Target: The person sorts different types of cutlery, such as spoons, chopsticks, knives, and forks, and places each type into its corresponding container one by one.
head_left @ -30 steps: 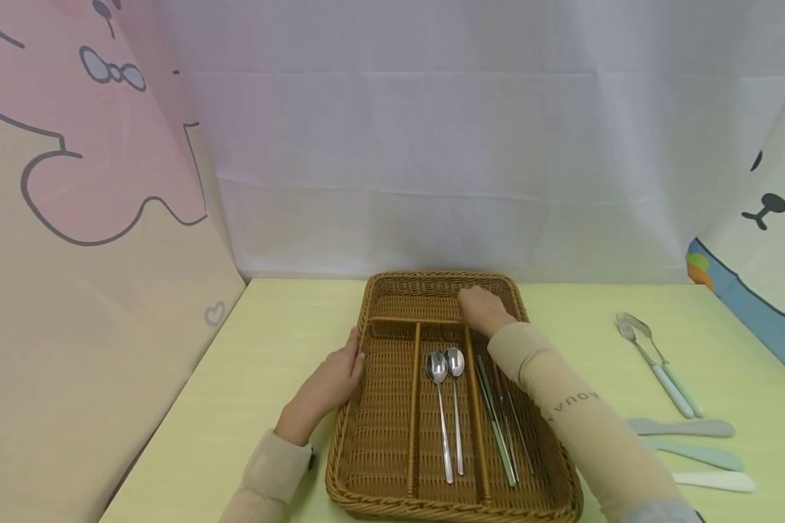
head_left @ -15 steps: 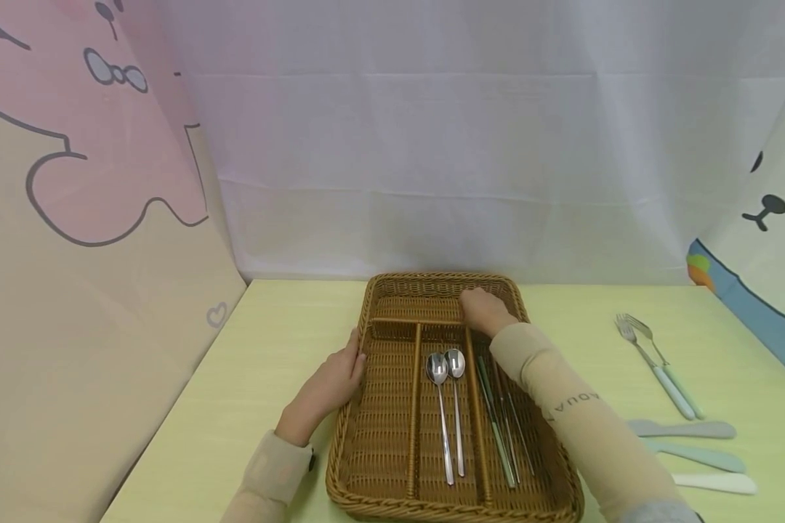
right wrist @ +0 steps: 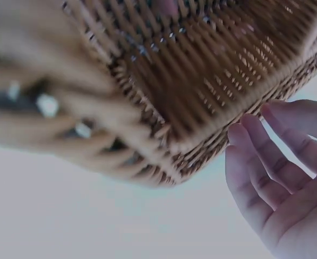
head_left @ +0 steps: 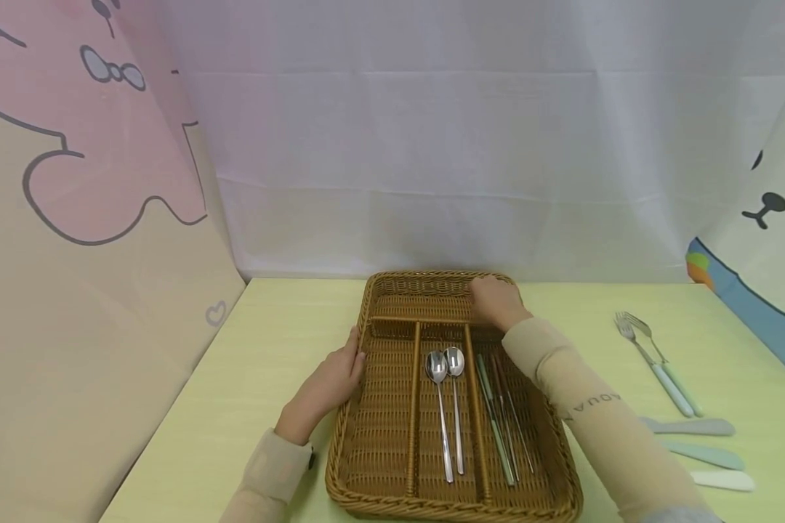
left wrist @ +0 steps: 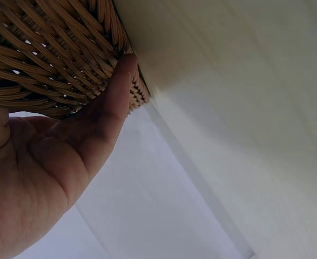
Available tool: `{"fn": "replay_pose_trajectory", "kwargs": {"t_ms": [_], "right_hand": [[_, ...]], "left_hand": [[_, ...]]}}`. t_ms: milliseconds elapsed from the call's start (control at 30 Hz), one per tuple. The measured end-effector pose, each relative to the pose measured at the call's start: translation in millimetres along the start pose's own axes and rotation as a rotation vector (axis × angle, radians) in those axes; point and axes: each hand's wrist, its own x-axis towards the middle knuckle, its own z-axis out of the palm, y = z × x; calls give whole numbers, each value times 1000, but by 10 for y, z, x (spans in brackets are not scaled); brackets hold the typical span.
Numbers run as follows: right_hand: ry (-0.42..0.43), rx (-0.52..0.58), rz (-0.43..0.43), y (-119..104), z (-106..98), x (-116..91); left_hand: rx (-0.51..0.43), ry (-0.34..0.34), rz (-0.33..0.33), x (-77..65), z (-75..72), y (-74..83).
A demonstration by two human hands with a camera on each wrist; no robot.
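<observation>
A brown wicker cutlery basket (head_left: 458, 511) with dividers lies in the middle of the table. My left hand (head_left: 327, 378) rests against its left side; in the left wrist view the fingers (left wrist: 112, 102) lie straight along the outer wicker. My right hand (head_left: 498, 301) is over the far right corner of the basket, near the cross divider. Its fingertips (right wrist: 242, 127) are at a woven edge in the right wrist view, with nothing seen between them. Two metal spoons (head_left: 446, 407) lie in the middle compartment. Several thin chopsticks (head_left: 495, 421) lie in the right compartment.
Two forks (head_left: 661, 370) lie on the pale yellow table (head_left: 288, 312) at the right. Three butter knives (head_left: 706, 455) in grey, green and white lie nearer, their left ends partly behind my right sleeve (head_left: 602, 414). A white cloth (head_left: 392, 160) hangs behind the table.
My right hand has shifted a little to the right and up, towards the far right corner of the basket. My left hand, the basket and the cutlery have kept their places.
</observation>
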Motion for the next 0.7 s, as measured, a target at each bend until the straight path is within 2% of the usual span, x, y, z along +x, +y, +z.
{"fn": "replay_pose_trajectory", "kwargs": {"t_ms": [267,500,700], "right_hand": [[89,118,34,221,-117,-83],[67,152,100,406,-229,-250],[71,185,149,650,-232,-400]], "left_hand": [[-1,2,2,2,0,-5],[-1,4,0,0,2,2],[-6,-3,-9,-4,-9,11]]}}
